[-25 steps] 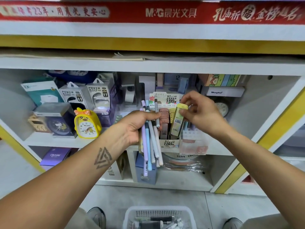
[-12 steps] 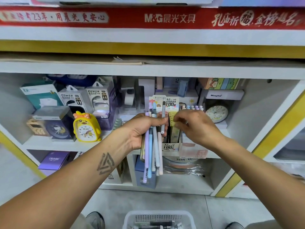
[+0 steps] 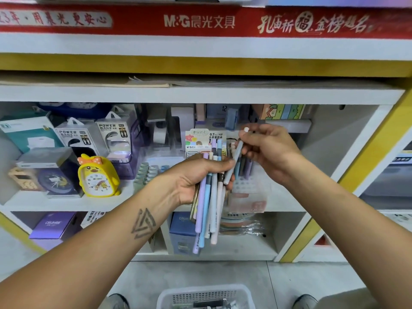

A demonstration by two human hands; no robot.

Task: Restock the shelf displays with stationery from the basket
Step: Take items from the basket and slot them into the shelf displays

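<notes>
One pen pinched in right hand, long axis tilted, cap end up-right, lower tip touching the pen bundle that left hand grips upright. Display holder sits just behind and below; right hand nearer. Basket on floor.

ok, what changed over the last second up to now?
The right hand let go of the yellow-green lead pack it was slotting into the display, reached to the bundle, and now pinches one pale pen, drawing it up and to the right out of the bundle of pens. The left hand still grips that bundle; the shelf goods and the basket are unchanged.
</notes>
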